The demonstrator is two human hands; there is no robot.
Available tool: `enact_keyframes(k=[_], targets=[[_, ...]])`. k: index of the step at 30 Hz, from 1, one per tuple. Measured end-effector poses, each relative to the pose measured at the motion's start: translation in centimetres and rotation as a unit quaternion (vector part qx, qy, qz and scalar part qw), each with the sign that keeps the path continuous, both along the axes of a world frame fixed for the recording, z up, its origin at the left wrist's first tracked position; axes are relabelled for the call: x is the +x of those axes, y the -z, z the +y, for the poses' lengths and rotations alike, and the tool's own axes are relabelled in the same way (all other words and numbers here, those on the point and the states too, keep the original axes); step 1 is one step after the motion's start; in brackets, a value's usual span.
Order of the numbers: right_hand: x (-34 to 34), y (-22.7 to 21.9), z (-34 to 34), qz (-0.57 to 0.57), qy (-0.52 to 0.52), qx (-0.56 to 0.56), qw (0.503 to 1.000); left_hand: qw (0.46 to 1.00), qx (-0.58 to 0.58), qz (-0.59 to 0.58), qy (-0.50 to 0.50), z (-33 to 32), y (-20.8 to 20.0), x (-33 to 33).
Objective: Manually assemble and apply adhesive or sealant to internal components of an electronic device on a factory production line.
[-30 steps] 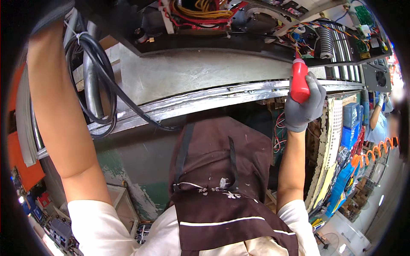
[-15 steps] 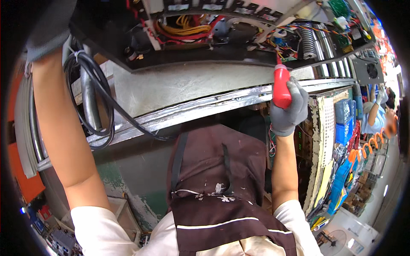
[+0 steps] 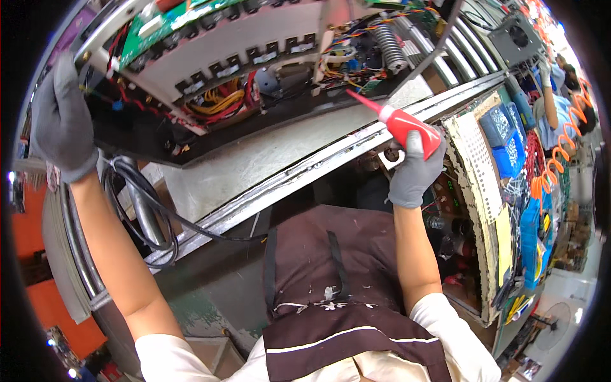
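My right hand (image 3: 417,169), in a grey glove, is wrapped round a red squeeze bottle (image 3: 410,130). The bottle's long thin nozzle tilts up and left, its tip near the front edge of a large electronics chassis (image 3: 248,124). Inside that chassis are yellow and red wires, a green circuit board (image 3: 172,32) and a row of small black parts. At the chassis's left end, my left hand (image 3: 63,124), gloved too, lies with fingers stretched upward along the frame; whether the fingertips touch it is hard to tell.
A coiled black cable (image 3: 143,204) hangs over the metal rail (image 3: 305,165) below the chassis. Metal rollers (image 3: 458,48) run beyond the coil spring (image 3: 388,48). Blue bins (image 3: 506,143) and an orange coiled hose (image 3: 560,149) are at right, with another person (image 3: 554,108) farther off.
The view has swung, so the chassis appears tilted and more of its inside shows. The bottle has tipped left, its nozzle drawn back from the wiring. My left hand appears lower.
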State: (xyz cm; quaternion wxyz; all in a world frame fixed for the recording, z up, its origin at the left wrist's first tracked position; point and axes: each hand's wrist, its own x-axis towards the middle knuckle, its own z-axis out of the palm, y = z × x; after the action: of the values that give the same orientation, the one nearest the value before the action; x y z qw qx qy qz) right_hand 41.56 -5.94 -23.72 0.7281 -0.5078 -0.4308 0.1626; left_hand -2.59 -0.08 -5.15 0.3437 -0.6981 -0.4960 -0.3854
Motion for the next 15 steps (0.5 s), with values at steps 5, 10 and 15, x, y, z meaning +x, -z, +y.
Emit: enact_keyframes(k=[5, 10, 15], targets=[[4.6, 0.9, -0.6, 0.488, -0.201, -0.007, 0.850, 0.974, 0.084, 0.197, -0.074, 1.5, 2.0, -3.9], [11.5, -1.8, -3.1, 0.536, -0.176, 0.049, 0.824, 0.998, -0.008, 0.016, -0.054, 0.5, 1.7, -1.8], [24.7, -5.3, -4.2, 0.261, -0.029, 0.110, 0.959, 0.995, -0.003, 0.097, -0.018, 3.4, 2.6, -7.3]])
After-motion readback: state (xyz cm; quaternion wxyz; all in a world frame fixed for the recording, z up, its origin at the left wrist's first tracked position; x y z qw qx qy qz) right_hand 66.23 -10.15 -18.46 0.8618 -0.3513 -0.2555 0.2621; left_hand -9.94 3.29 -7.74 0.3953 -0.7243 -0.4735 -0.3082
